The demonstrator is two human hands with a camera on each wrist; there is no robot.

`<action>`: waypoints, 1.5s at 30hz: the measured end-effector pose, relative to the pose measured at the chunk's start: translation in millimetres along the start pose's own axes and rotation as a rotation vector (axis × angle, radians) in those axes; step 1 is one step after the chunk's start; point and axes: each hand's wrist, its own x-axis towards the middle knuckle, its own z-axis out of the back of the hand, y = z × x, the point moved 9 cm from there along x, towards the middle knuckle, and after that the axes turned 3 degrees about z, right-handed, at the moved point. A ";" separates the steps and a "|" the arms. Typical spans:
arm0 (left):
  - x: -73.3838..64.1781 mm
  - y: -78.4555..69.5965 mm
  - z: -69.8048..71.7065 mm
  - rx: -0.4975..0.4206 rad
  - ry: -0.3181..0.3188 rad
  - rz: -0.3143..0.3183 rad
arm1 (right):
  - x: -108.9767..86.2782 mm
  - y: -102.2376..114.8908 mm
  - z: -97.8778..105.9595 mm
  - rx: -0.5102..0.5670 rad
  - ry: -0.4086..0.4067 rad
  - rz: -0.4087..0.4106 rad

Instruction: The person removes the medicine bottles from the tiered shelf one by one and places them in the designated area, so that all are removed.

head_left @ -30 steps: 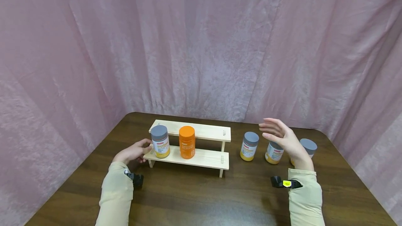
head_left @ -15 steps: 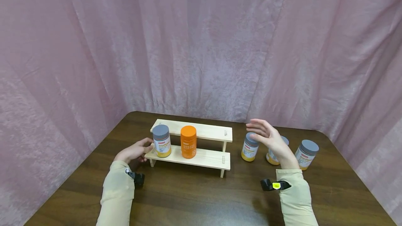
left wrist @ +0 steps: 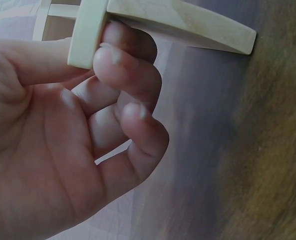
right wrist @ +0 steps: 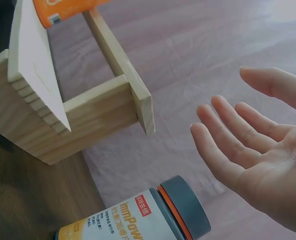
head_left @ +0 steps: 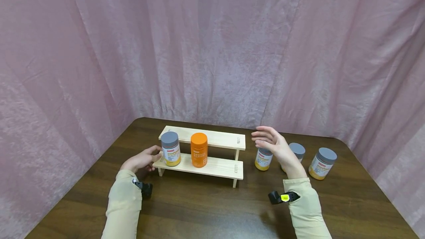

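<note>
While my left hand point(head_left: 141, 160) grips the left end of the wooden rack point(head_left: 219, 167), its fingers point(left wrist: 128, 70) curled round the near shelf point(head_left: 184, 161), my right hand point(head_left: 271, 144) hovers above the worktop point(head_left: 206, 209), loosely spread, holding nothing, near the leftmost jar point(head_left: 263, 161) of three grey-lidded ones on the right. A matching jar point(head_left: 171, 155) stands left on that shelf, an orange jar point(head_left: 199, 154) mid-shelf. Beyond are the higher far shelf point(head_left: 220, 139) and pink curtain point(head_left: 212, 54).

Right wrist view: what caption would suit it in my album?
An empty right hand near a grey-lidded jar, with an orange jar standing on a wooden rack.
</note>
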 end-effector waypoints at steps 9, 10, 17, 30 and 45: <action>-1.5 -1.2 0.7 0.000 -0.008 -0.001 | 3.1 1.3 -25.9 -0.011 0.068 -0.027; -1.7 -1.7 0.4 0.003 -0.006 -0.004 | 3.4 1.6 -29.1 -0.003 0.079 -0.027; -1.0 -3.6 -0.6 0.002 0.010 -0.015 | 3.9 7.0 -48.6 -0.016 0.143 -0.021; -0.9 -3.1 0.5 0.003 0.011 -0.029 | 7.2 13.5 -82.7 0.006 0.210 -0.009; 2.3 1.4 1.7 -0.023 0.021 -0.042 | 23.3 0.4 -122.0 0.072 0.147 -0.009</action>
